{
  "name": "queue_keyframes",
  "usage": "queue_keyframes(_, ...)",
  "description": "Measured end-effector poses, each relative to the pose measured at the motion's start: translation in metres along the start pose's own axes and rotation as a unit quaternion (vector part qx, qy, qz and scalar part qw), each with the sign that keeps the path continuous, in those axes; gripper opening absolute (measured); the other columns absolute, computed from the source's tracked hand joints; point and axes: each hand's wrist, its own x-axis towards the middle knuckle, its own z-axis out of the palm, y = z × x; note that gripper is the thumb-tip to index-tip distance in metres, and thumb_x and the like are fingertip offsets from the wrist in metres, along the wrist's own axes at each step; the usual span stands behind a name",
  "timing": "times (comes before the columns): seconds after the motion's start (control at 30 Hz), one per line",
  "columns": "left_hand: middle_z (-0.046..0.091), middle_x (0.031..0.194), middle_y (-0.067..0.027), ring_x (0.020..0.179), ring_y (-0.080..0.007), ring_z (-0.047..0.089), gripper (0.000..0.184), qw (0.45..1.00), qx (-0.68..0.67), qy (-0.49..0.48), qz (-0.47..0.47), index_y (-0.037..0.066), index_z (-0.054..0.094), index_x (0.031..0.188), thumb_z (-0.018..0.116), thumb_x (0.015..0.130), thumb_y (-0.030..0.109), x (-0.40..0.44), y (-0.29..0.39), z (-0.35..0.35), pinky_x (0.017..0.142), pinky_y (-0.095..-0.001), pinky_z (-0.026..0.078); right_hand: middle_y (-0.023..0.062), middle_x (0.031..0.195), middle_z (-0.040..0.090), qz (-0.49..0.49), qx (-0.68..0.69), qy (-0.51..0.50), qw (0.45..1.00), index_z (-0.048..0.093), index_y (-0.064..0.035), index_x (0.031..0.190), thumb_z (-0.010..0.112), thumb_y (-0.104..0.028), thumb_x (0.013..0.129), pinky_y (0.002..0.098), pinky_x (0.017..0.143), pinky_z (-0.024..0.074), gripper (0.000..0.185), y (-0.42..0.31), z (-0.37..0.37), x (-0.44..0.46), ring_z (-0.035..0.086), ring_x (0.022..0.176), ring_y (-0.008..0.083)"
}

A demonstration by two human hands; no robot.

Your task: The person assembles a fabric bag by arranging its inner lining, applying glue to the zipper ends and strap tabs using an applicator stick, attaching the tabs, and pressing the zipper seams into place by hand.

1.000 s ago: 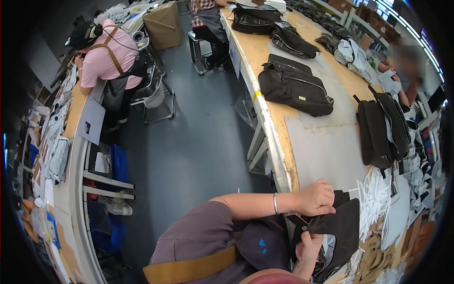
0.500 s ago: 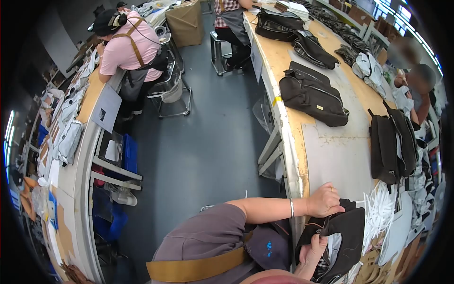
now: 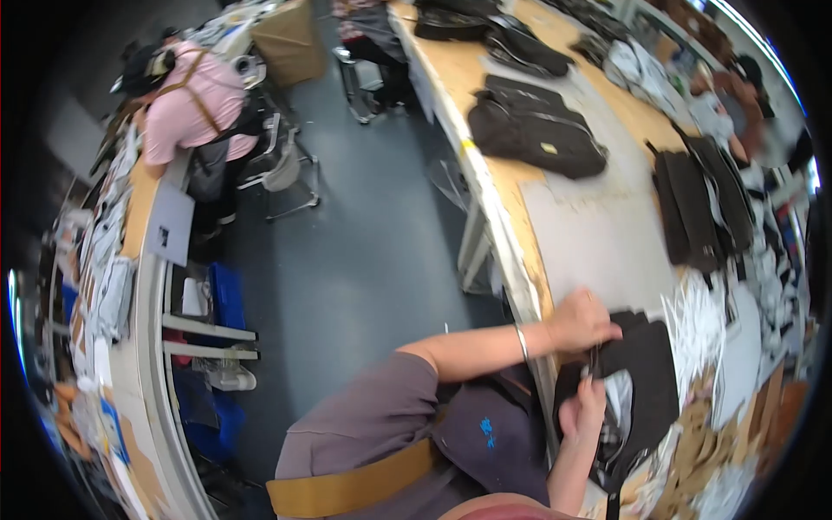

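Together, left grip (image 3: 584,322) and right grip (image 3: 584,411) pinch the soft black fabric bag (image 3: 652,368).

Matt cloth bag (image 3: 652,360), shiny metal bracelet (image 3: 522,341), smooth floor (image 3: 355,225), wood-look tabletop (image 3: 455,74), matt cloth sleeve (image 3: 381,390)

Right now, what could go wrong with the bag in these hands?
The bag lies by the near edge of the table, so it might slide off if the left hand and right hand slip. The loose white strips lie close beside it; some could get caught in its open mouth.
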Motion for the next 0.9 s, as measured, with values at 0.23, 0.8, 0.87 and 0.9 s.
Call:
queue_keyframes(0.23, 0.055, 0.116, -0.0137, 0.110, -0.0229, 0.050, 0.079, 0.902, -0.404, 0.011, -0.152, -0.003, 0.059, 0.108, 0.031, 0.086, 0.068, 0.019, 0.037, -0.069, 0.097, -0.0358, 0.036, 0.0059, 0.108, 0.061, -0.053, 0.051, -0.038, 0.997, 0.058, 0.0023, 0.111, 0.059, -0.008, 0.088, 0.0250, 0.088, 0.0420, 0.025, -0.021, 0.034, 0.055, 0.056, 0.098, 0.0122)
queue_keyframes(0.8, 0.063, 0.102, -0.0123, 0.096, -0.0176, 0.058, 0.045, 0.886, -0.355, -0.052, -0.293, -0.003, 0.061, 0.103, 0.033, 0.100, 0.032, 0.009, 0.032, -0.069, 0.087, -0.0298, 0.044, 0.0006, 0.107, 0.060, -0.035, 0.146, -0.087, 0.985, 0.059, -0.0031, 0.113, 0.057, -0.015, 0.091, 0.0247, 0.091, 0.0394, 0.025, -0.005, 0.039, 0.047, 0.052, 0.100, 0.0077)
queue_keyframes(0.87, 0.063, 0.101, -0.0123, 0.096, -0.0176, 0.058, 0.046, 0.876, -0.363, -0.048, -0.314, -0.003, 0.061, 0.103, 0.033, 0.100, 0.034, 0.006, 0.029, -0.068, 0.088, -0.0298, 0.044, 0.0017, 0.109, 0.059, -0.023, 0.112, -0.073, 0.991, 0.057, -0.0026, 0.113, 0.056, -0.015, 0.092, 0.0245, 0.090, 0.0400, 0.025, -0.005, 0.039, 0.046, 0.052, 0.099, 0.0079)
queue_keyframes(0.9, 0.064, 0.100, -0.0124, 0.096, -0.0171, 0.058, 0.049, 0.867, -0.374, -0.037, -0.327, -0.005, 0.061, 0.103, 0.033, 0.100, 0.035, 0.006, 0.032, -0.069, 0.089, -0.0294, 0.043, 0.0022, 0.109, 0.059, -0.017, 0.094, -0.065, 0.993, 0.057, -0.0023, 0.113, 0.056, -0.015, 0.092, 0.0245, 0.089, 0.0403, 0.025, -0.005, 0.039, 0.045, 0.052, 0.099, 0.0081)
